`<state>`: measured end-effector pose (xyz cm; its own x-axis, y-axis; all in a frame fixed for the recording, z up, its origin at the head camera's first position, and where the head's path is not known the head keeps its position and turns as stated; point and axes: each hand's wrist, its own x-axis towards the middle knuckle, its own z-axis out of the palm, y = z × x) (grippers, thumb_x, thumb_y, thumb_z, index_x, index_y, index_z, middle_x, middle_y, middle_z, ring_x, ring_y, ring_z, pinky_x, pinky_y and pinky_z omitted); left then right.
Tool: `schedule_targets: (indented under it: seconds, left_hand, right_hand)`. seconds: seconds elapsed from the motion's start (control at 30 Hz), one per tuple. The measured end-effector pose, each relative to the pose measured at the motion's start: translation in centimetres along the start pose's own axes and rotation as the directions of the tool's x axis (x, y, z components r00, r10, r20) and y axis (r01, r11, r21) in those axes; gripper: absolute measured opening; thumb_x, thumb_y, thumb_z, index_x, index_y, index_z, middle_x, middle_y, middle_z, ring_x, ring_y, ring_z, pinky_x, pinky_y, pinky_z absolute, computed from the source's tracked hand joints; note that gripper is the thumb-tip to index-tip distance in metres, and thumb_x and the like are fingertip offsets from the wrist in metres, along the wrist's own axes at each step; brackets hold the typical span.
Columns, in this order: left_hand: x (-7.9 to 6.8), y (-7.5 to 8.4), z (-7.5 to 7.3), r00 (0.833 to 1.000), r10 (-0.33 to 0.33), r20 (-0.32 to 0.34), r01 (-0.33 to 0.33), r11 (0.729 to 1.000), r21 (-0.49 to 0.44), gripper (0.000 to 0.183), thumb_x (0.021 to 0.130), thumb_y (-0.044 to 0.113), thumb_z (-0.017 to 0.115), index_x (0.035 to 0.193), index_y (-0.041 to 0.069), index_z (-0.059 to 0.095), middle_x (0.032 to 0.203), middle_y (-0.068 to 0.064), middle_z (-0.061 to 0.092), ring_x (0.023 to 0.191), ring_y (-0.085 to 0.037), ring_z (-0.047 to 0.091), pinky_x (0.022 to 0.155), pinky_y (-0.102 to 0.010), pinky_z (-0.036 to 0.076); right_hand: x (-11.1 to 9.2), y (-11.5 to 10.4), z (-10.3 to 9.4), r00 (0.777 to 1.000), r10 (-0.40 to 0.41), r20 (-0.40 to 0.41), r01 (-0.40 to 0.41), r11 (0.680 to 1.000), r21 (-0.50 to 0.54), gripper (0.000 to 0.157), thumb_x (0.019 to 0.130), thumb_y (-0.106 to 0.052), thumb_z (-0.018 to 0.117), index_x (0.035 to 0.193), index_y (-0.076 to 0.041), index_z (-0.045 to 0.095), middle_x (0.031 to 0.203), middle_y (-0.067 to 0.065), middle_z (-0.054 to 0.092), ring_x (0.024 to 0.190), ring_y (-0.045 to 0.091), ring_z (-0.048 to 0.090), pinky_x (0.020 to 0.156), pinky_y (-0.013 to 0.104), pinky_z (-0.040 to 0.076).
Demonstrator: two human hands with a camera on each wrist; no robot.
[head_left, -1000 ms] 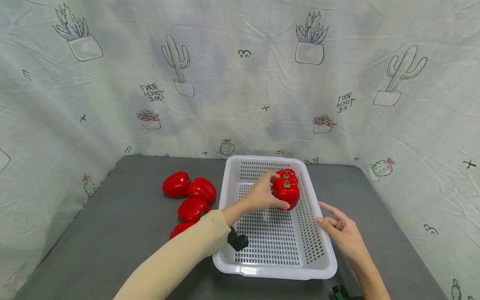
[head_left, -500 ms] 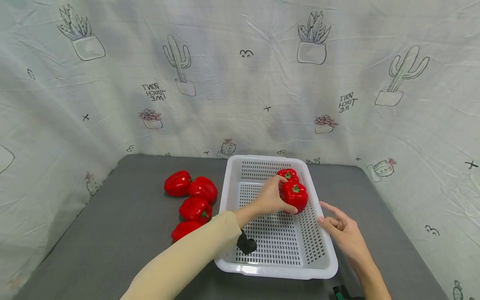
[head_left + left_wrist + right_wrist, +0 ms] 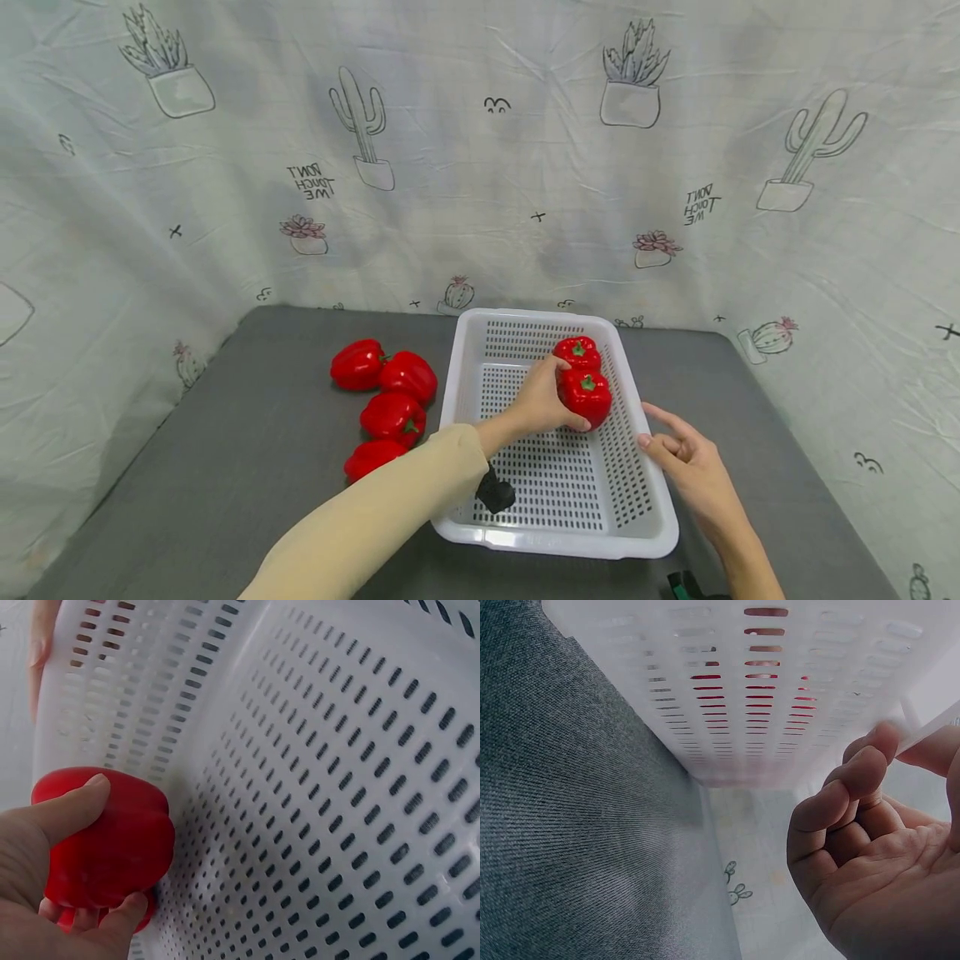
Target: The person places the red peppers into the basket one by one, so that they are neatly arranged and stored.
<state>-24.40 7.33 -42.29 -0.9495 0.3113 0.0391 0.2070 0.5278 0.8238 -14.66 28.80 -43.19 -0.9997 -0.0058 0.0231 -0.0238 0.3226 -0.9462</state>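
A red bell pepper (image 3: pixel 587 400) sits low in the white plastic basket (image 3: pixel 555 546), toward its right wall. My left hand (image 3: pixel 542 398) holds it, thumb on the near side and fingers around the far side; the left wrist view shows the thumb across the pepper (image 3: pixel 120 840). Just behind it in the basket is a second red bell pepper (image 3: pixel 577 350), partly hidden. At the basket's right rim, my right hand (image 3: pixel 686 458) pinches the edge with thumb and fingertips, the other fingers curled outside the wall in the right wrist view.
Left of the basket, several red bell peppers (image 3: pixel 405 375) lie in a bunch on the dark grey table (image 3: pixel 225 467). A white curtain (image 3: pixel 450 150) printed with cacti hangs behind and at both sides.
My left hand has carried the pepper rightward and down to a spot in front of the other pepper in the basket. The right hand has stayed at the rim.
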Motion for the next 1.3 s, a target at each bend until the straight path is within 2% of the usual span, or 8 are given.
schedule_targets:
  seconds: [0.23, 0.5, 1.0, 1.3]
  left_hand:
    - [-0.06, -0.26, 0.04, 1.0, -0.025, 0.005, 0.025, 1.0, 0.017, 0.078, 0.068, 0.012, 0.091, 0.131, 0.012, 0.046, 0.133, -0.005, 0.048, 0.123, -0.023, 0.047, 0.099, -0.043, 0.045]
    - [-0.04, -0.43, 0.25, 0.998, -0.067, 0.018, 0.068, 0.997, -0.039, 0.078, 0.069, 0.012, 0.09, 0.132, 0.012, 0.044, 0.134, -0.006, 0.048, 0.124, -0.024, 0.048, 0.1, -0.043, 0.045]
    - [-0.09, -0.42, 0.45, 0.998, -0.058, 0.035, 0.06, 0.998, -0.037, 0.079, 0.071, 0.013, 0.09, 0.134, 0.008, 0.042, 0.131, -0.007, 0.049, 0.122, -0.024, 0.047, 0.099, -0.041, 0.046]
    - [-0.34, -0.36, 0.6, 0.995, -0.096, 0.02, 0.097, 0.991, -0.09, 0.084, 0.069, 0.013, 0.09, 0.135, 0.008, 0.039, 0.129, -0.008, 0.049, 0.118, -0.024, 0.05, 0.097, -0.04, 0.047]
  right_hand:
    - [0.04, 0.13, 0.0, 1.0, -0.005, 0.005, 0.005, 1.0, 0.015, 0.063, 0.097, -0.026, 0.066, 0.149, -0.007, 0.037, 0.096, 0.018, 0.07, 0.08, 0.025, 0.071, 0.067, 0.036, 0.059]
    - [0.06, 0.11, -0.01, 1.0, -0.008, 0.005, 0.008, 1.0, 0.014, 0.064, 0.096, -0.027, 0.066, 0.15, -0.008, 0.037, 0.097, 0.018, 0.07, 0.08, 0.026, 0.071, 0.067, 0.036, 0.058]
    - [-0.18, 0.02, 0.05, 1.0, -0.027, 0.004, 0.026, 0.999, 0.03, 0.062, 0.097, -0.024, 0.066, 0.149, -0.006, 0.038, 0.096, 0.02, 0.07, 0.079, 0.027, 0.071, 0.066, 0.037, 0.059]
    - [-0.1, 0.1, 0.11, 1.0, -0.022, 0.001, 0.022, 1.0, 0.008, 0.061, 0.097, -0.027, 0.065, 0.148, -0.006, 0.038, 0.095, 0.018, 0.071, 0.079, 0.027, 0.071, 0.066, 0.037, 0.059]
